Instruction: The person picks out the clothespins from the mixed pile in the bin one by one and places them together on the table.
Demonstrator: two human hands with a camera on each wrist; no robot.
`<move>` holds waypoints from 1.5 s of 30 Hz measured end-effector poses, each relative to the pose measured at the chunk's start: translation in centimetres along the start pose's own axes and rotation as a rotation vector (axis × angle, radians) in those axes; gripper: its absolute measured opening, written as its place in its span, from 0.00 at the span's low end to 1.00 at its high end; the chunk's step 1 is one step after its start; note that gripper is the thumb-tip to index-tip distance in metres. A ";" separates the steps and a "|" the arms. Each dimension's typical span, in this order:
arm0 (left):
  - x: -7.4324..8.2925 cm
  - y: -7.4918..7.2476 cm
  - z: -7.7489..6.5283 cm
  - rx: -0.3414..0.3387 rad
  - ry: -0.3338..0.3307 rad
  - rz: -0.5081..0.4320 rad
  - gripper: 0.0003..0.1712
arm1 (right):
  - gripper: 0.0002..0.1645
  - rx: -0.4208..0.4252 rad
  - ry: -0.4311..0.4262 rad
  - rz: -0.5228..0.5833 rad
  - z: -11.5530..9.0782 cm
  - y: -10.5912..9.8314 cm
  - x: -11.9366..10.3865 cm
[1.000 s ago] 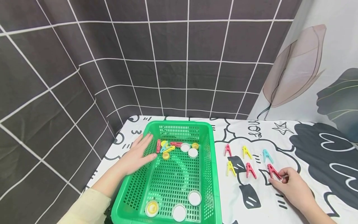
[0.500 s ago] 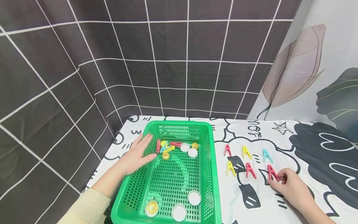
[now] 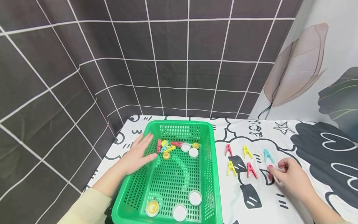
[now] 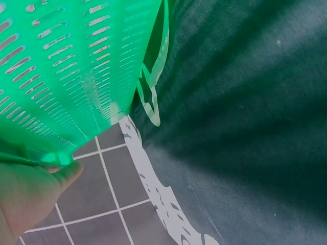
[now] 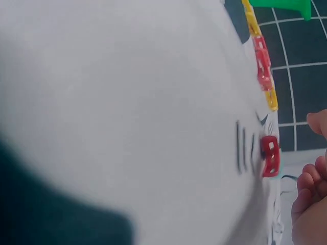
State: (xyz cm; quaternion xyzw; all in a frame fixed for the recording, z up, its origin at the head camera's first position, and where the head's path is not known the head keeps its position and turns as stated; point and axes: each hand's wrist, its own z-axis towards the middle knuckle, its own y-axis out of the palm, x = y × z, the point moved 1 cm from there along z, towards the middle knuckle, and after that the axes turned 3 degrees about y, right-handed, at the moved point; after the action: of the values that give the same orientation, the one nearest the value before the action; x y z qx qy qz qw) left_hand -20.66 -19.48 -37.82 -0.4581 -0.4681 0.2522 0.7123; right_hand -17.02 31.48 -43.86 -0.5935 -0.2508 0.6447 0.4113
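A green plastic basket (image 3: 181, 174) stands on the cloth. My left hand (image 3: 137, 157) rests over its left rim with fingers extended; in the left wrist view that hand (image 4: 33, 191) touches the rim. My right hand (image 3: 293, 177) hovers at a red clothespin (image 3: 270, 172), partly hiding it. The right wrist view shows this red clothespin (image 5: 271, 155) standing on the cloth, apart from the loosely bent fingers. Standing in two rows beside it are a blue clothespin (image 3: 268, 155), a yellow clothespin (image 3: 247, 152), a pink clothespin (image 3: 228, 150), another yellow clothespin (image 3: 231, 168) and another red clothespin (image 3: 251, 170).
Inside the basket lie white bottle caps (image 3: 179, 212), yellow caps (image 3: 166, 155) and several clothespins, among them a red one (image 3: 159, 145). A white patterned cloth (image 3: 268, 202) covers the table. Dark checked fabric (image 3: 167, 71) hangs behind.
My right hand has let go of the front-right red clothespin and risen slightly off it. That clothespin was first turned a little. My left hand has stayed on the basket.
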 end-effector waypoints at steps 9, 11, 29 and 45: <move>0.1 -0.1 0.0 -0.003 -0.003 -0.003 0.46 | 0.22 0.001 -0.069 0.007 1.5 -0.1 -2.5; 0.0 0.0 0.0 -0.001 -0.002 0.000 0.46 | 0.22 0.006 -0.077 0.008 1.8 0.0 -3.3; -0.2 0.1 0.0 -0.001 -0.010 0.006 0.48 | 0.28 -0.052 -0.079 0.050 3.7 0.5 -7.4; -0.3 0.2 0.1 0.005 -0.003 0.007 0.48 | 0.29 -0.122 -0.134 0.162 6.4 1.0 -12.9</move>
State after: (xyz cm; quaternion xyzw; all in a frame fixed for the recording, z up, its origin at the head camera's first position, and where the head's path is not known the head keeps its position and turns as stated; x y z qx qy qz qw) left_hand -20.87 -19.60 -38.14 -0.4573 -0.4671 0.2566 0.7120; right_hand -24.01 21.32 -36.39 -0.5912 -0.2678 0.6978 0.3030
